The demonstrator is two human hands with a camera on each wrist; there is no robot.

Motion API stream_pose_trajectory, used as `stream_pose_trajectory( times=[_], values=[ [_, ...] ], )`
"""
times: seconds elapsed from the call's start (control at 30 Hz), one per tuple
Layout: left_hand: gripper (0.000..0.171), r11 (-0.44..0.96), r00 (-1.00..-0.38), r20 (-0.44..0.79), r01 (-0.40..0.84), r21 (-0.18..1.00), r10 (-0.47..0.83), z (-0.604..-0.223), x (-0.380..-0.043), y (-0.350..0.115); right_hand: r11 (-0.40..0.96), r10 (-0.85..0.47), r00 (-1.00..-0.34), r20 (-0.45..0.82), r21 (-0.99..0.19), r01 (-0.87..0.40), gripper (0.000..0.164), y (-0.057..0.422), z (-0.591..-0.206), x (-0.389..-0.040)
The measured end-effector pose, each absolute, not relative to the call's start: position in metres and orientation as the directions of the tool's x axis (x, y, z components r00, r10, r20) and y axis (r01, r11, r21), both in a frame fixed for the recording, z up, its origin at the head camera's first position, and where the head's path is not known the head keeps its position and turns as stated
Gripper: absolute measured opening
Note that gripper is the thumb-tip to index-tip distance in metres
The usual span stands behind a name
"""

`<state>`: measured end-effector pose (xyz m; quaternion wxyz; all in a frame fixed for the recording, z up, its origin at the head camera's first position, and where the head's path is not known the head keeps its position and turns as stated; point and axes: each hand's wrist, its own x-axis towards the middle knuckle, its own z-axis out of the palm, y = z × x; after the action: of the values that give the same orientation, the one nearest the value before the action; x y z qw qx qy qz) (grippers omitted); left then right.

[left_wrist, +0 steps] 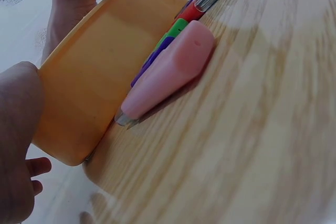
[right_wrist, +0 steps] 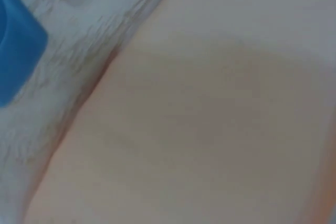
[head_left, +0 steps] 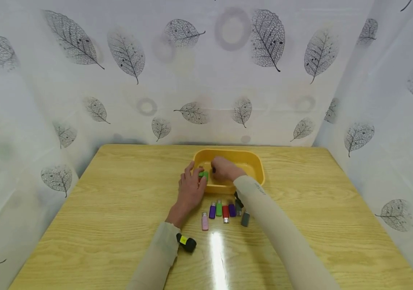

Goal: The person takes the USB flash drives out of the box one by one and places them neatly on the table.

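Note:
My left hand (head_left: 191, 189) rests over the left side of a yellow plastic tray (head_left: 259, 167), its fingers extended. Beside its thumb and index finger, inside the tray, lies a green USB flash drive (head_left: 205, 175), partly hidden. Inside the tray my right hand (head_left: 224, 168) has curled fingers and pinches a small dark USB flash drive (head_left: 213, 170), mostly covered. In front of the tray lie several USB flash drives, among them a pink one (head_left: 205, 222), a purple one (head_left: 212, 211), a green one (head_left: 219, 209) and a red one (head_left: 226, 212).
A second purple drive (head_left: 232, 209) and a dark grey drive (head_left: 245, 219) lie near my right forearm. A blue piece (right_wrist: 21, 45) shows at the right wrist view's edge. The wooden table (head_left: 119, 209) meets a leaf-patterned curtain (head_left: 199, 80) behind.

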<state>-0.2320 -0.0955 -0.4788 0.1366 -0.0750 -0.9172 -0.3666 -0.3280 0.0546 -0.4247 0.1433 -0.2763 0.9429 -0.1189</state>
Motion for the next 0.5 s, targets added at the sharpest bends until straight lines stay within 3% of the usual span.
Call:
stream_pose_trajectory(
  times=[0.27, 0.5],
  values=[
    [0.043, 0.723, -0.951, 0.308, 0.236, 0.650, 0.034, -0.4785, -0.2336, -0.0953, 0.816, -0.537, -0.824, -0.183, -0.359, -0.453, 0.004, 0.0587, -0.4270, -0.3296],
    [0.043, 0.715, -0.955, 0.294, 0.233, 0.659, 0.040, -0.4767, -0.2322, -0.0955, 0.833, -0.515, -0.833, -0.203, -0.349, -0.430, 0.012, 0.0588, -0.4273, -0.3274]
  ],
)
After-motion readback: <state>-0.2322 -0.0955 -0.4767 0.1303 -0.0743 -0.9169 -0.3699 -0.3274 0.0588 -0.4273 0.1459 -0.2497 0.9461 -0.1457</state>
